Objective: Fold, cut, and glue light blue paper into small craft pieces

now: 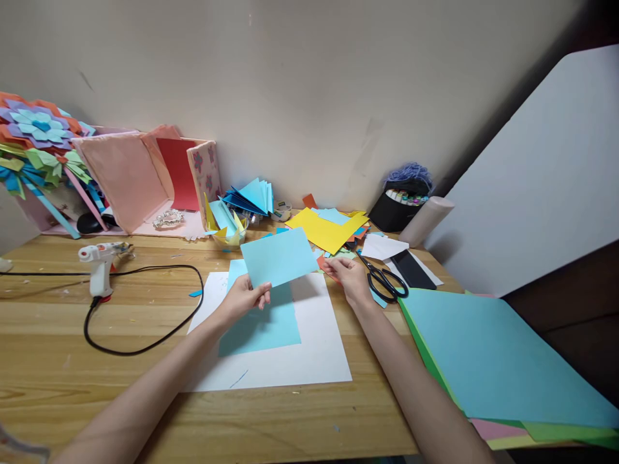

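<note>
My left hand (249, 293) grips a light blue paper sheet (279, 256) by its lower left edge, thumb on top, holding it raised and tilted. Under it lies another light blue sheet (271, 325) on a large white sheet (316, 357). My right hand (351, 278) is just right of the raised sheet's corner, its thumb and forefinger pinched together. Whether anything is between those fingertips is too small to make out. Black-handled scissors (387, 283) lie beside my right hand, near a yellow sheet (329, 229) and paper scraps.
A white glue gun (101, 264) with a looped black cord stands at left. Behind are a pink box (120, 183), a paper flower (41, 125) and folded blue paper (254, 196). A black marker holder (394, 209) and stacked coloured sheets (507, 361) are at right.
</note>
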Demonstrator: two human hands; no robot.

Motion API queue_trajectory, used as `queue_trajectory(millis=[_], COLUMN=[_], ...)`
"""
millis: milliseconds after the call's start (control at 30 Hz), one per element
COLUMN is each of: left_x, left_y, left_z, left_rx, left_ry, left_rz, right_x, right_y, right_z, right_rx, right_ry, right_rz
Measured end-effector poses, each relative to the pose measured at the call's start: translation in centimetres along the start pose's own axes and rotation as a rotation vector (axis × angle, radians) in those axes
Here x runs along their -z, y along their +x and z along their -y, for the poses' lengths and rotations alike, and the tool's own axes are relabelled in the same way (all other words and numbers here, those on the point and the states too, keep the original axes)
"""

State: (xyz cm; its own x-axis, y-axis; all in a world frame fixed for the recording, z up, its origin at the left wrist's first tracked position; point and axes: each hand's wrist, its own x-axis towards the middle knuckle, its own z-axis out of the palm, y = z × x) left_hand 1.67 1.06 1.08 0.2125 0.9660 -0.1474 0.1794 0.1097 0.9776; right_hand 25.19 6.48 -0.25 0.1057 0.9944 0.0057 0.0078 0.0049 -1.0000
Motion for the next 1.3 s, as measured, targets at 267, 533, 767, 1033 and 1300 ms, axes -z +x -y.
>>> queue_trajectory(millis=[267, 533, 767, 1033, 1300], left_x=[-0.1, -0.7, -0.7, 0.7, 2.7], left_y=[-0.5, -0.6, -0.6, 0.3, 1.2], left_z=[-0.2, -0.1, -0.3, 0.3, 1.1], left_rx=[0.023, 0.088, 0.109, 0.082, 0.06], left_ry=[0.005, -0.095, -0.138, -0.035, -0.084], left_rz=[0.014, -0.138, -0.089, -0.179, -0.154], right_x=[-1.4, -3.1, -3.0, -2.8, -2.8], right_y=[-1.8, -3.3, -3.4, -3.0, -2.7], right_z=[0.0, 0.4, 0.7, 0.8, 0.2], right_rx=[-0.143, -0.039, -0.021, -0.043, -0.094], right_ry=[-0.07, -0.091, -0.118, -0.091, -0.03], right_rz=[0.431, 0.291, 0.28, 0.299, 0.306])
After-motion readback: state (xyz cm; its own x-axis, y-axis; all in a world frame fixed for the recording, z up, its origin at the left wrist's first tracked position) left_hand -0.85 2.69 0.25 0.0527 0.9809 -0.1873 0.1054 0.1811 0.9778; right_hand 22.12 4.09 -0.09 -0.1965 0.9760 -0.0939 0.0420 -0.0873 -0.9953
